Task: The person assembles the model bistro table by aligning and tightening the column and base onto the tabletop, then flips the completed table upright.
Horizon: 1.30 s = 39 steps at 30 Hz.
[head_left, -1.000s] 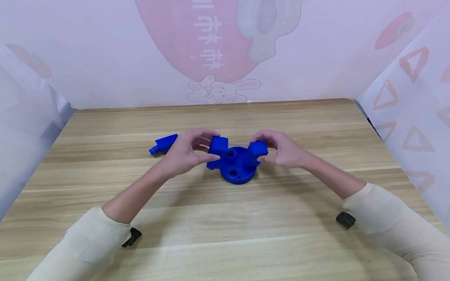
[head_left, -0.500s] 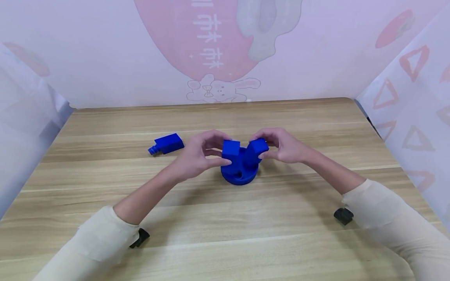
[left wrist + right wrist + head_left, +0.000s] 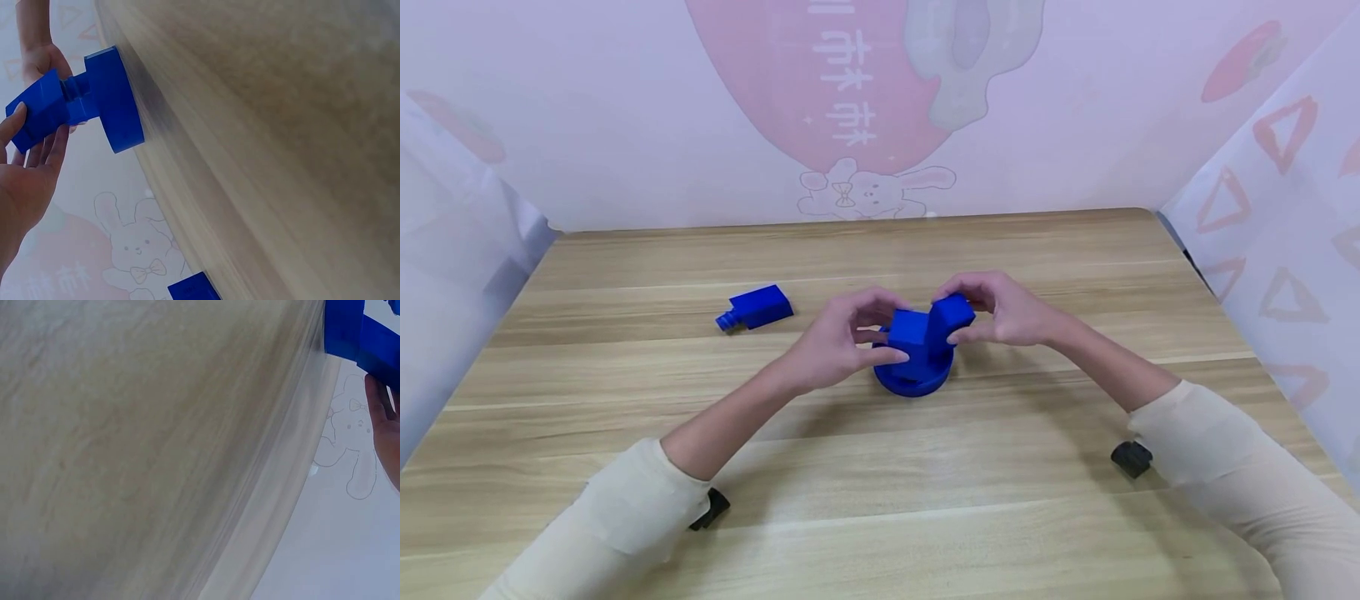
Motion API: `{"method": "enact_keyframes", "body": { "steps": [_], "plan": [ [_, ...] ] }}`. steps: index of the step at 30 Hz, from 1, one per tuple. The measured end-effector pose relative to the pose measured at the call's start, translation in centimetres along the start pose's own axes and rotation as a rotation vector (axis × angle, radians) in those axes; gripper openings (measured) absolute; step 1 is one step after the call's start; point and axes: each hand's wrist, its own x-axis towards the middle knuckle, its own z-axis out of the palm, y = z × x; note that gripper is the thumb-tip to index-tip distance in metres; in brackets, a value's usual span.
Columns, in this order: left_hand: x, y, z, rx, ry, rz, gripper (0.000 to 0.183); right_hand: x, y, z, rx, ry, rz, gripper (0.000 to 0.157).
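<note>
Between my left thumb and fingers, my left hand (image 3: 827,346) holds a blue block (image 3: 912,327) over the round blue base (image 3: 913,387). My right hand (image 3: 1011,315) pinches a second blue block (image 3: 952,313), which leans outward on the base's right side. Seen from the left wrist, a ridged neck (image 3: 76,86) shows between the block and the base (image 3: 115,100); whether it sits in a socket I cannot tell. The base's sockets are mostly hidden by the blocks in the head view. At the right wrist view's edge, right fingers (image 3: 376,403) touch the blue block (image 3: 381,353).
A third blue block (image 3: 763,306) with a threaded neck lies on its side on the wooden table (image 3: 880,500), left of the base. Dark wrist devices (image 3: 1131,458) hang below both sleeves. A printed wall sheet (image 3: 640,125) stands behind the table.
My left hand has carried its block rightward from the base's left edge to over its front, beside the other block. The right hand has barely moved, still pinching its block.
</note>
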Motion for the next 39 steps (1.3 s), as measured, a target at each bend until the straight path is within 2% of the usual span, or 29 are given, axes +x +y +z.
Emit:
{"method": "enact_keyframes", "body": {
  "steps": [9,16,21,24,29,33,39],
  "plan": [
    [-0.1,-0.4,0.1,0.113,-0.089,0.019,0.046,0.2,-0.1,0.2,-0.018,0.019,0.012,0.038],
    [0.2,0.0,1.2,0.160,0.009,-0.036,0.046,0.1,-0.1,0.3,-0.013,0.014,0.010,0.036],
    [0.3,0.4,1.6,0.196,0.048,-0.036,0.046,0.2,-0.1,0.3,-0.003,0.015,0.003,0.035],
    [0.3,0.5,1.7,0.205,0.038,-0.027,0.050,0.1,-0.1,0.3,-0.002,0.017,-0.004,0.034],
    [0.4,0.5,1.9,0.165,0.021,-0.030,0.055,0.1,-0.1,0.3,0.003,0.021,-0.001,0.033],
    [0.4,0.5,1.9,0.166,-0.003,-0.009,0.045,0.2,0.0,0.4,0.016,0.015,-0.002,0.032],
    [0.4,0.4,1.7,0.176,-0.086,0.028,0.034,0.1,-0.1,0.4,0.019,0.019,0.006,0.032]
  ]
}}
